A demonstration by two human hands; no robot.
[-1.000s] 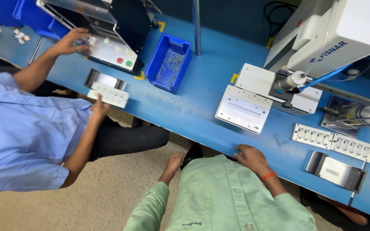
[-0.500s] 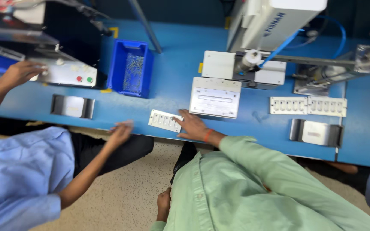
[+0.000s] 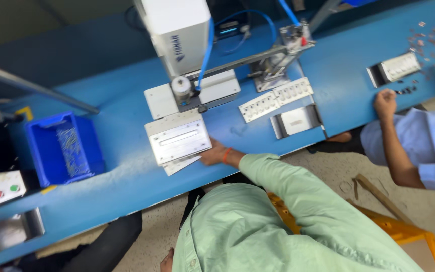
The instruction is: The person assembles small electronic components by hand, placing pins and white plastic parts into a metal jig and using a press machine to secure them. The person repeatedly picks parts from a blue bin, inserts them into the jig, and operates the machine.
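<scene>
From the head camera, the work looks to be at an early point. A white flat strip (image 3: 179,165) lies on the blue bench (image 3: 127,181) at the near edge of the grey metal fixture plate (image 3: 177,138). It is partly tucked beneath the plate, with only its front corner showing. The plate sits just in front of the white press unit (image 3: 177,30), and I judge that the strip is not yet seated in it. Two more white slotted strips (image 3: 275,99) lie end to end to the right of the press, untouched, with a bent metal tray (image 3: 298,121) just in front of them. A blue bin (image 3: 41,151) of thin pins stands well off to the left.

The right hand (image 3: 211,153), with an orange band at the wrist, is stretched forward from the green sleeve, the arm nearly straight. It rests low on the bench, touching the right end of the white flat strip. The fingers are blurred and partly hidden, so I cannot tell whether they pinch the strip or only lie against it. The left hand (image 3: 166,261) hangs down by the body at the lower edge, away from the bench, and too little shows to read its grip.

At the far right a co-worker's hand (image 3: 384,103) is balled up on the bench edge beside small dark parts
</scene>
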